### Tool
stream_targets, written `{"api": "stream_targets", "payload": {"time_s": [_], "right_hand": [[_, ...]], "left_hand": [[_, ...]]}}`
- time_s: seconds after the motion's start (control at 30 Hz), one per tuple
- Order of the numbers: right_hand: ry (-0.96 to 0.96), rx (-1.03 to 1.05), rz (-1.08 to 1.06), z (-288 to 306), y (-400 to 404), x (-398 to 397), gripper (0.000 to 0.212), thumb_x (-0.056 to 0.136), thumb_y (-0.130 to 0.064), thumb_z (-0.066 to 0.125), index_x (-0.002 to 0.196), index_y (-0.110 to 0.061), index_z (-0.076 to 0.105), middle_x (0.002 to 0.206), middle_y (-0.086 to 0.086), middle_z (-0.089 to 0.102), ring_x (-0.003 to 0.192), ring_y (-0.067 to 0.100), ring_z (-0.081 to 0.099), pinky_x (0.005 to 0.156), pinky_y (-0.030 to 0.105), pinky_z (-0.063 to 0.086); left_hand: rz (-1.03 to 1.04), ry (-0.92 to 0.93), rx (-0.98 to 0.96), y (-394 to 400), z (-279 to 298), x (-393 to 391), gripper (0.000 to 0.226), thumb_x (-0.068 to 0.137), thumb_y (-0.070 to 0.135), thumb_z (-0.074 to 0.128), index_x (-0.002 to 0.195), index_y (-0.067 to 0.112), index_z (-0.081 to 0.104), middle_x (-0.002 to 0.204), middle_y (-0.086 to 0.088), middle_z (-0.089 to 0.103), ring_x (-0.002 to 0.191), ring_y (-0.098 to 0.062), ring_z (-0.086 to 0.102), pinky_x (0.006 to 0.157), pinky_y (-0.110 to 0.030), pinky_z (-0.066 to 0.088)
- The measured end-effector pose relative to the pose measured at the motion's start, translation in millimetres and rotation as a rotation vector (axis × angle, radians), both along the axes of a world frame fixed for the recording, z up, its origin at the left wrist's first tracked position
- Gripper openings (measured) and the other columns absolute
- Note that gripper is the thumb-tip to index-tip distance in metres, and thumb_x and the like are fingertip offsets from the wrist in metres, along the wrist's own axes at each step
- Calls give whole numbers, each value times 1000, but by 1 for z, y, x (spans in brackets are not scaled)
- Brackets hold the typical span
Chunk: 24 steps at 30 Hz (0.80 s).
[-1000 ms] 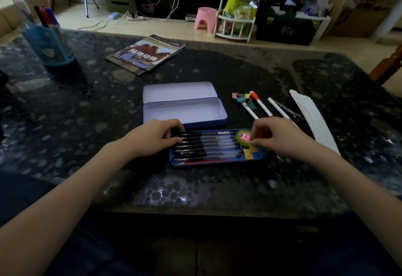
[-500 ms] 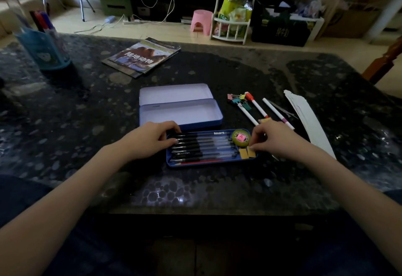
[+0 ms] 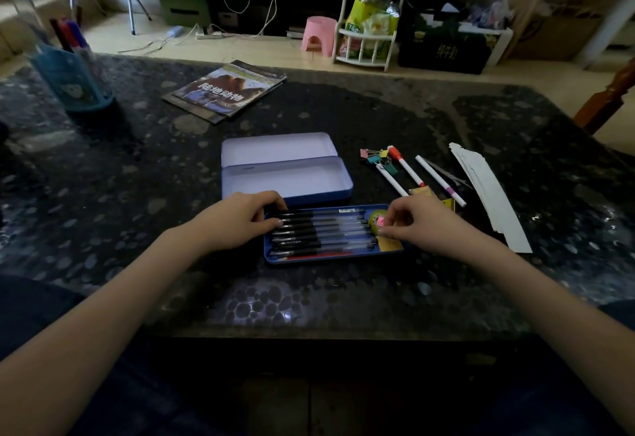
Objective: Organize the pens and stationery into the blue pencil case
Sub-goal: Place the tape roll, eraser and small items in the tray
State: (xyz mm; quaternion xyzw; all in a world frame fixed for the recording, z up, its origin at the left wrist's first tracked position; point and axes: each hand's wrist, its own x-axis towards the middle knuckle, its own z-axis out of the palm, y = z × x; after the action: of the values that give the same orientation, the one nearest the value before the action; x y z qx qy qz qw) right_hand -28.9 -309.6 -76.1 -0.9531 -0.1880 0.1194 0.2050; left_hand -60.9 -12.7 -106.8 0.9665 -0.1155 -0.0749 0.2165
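Blue tray (image 3: 391, 252) of pencil case sitting on dark marble table (image 3: 103, 195), near front edge, just in front of open hinged tin (image 3: 285, 174). Long axis running left-right across view. Filled with row of black pens (image 3: 319, 232), all parallel to that axis, dark grip ends at left, clear barrels toward right. Red pencil (image 3: 319, 256) along front wall, tip pointing left. Green round item with pink top (image 3: 377, 221) and yellow sticky pad (image 3: 390, 244) at right end.

Left hand (image 3: 240, 220) resting on left end of tray, fingers lightly curled over pen ends, steadying, not gripping anything visible. Right hand (image 3: 422, 224) over right end, fingertips curled and pinched together beside pink top; cannot tell whether pinching it or only touching.

Not yet packed: white markers (image 3: 405, 169), binder clips (image 3: 376, 159), lying to right of tin, apart from tray.

Risks, judged: tray already nearly full, so forcing markers in likely to ride over pens and block closing. Nudging right end could slide round item out over wall. Releasing left hand while pushing could skate tray on slick stone.
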Motion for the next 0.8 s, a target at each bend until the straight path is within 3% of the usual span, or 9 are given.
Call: {"api": "stream_targets", "payload": {"time_s": [0.17, 0.6, 0.8], "right_hand": [[-40, -55, -15, 0, 0, -3, 25, 75, -45, 72, 81, -24, 60, 75, -8, 59, 73, 10, 58, 68, 37, 53], [48, -136, -18, 0, 3, -5, 33, 73, -48, 72, 84, -28, 48, 76, -8, 54, 68, 9, 53, 59, 28, 45], [-6, -44, -8, 4, -1, -5, 18, 79, -36, 70, 82, -24, 57, 76, -6, 58, 71, 11, 56, 64, 33, 51]], "left_hand": [[4, 0, -7, -1, 1, -1, 23, 91, 32, 55, 114, 30, 52, 67, 4, 56, 61, -8, 54, 57, -22, 41], [3, -1, -15, -1, 2, -2, 24, 91, 31, 56, 114, 29, 53, 69, 3, 58, 64, -11, 57, 63, -28, 47], [13, 24, -24, -2, 5, -2, 24, 91, 31, 56, 115, 30, 53, 70, 3, 58, 64, -10, 56, 60, -22, 43]]}}
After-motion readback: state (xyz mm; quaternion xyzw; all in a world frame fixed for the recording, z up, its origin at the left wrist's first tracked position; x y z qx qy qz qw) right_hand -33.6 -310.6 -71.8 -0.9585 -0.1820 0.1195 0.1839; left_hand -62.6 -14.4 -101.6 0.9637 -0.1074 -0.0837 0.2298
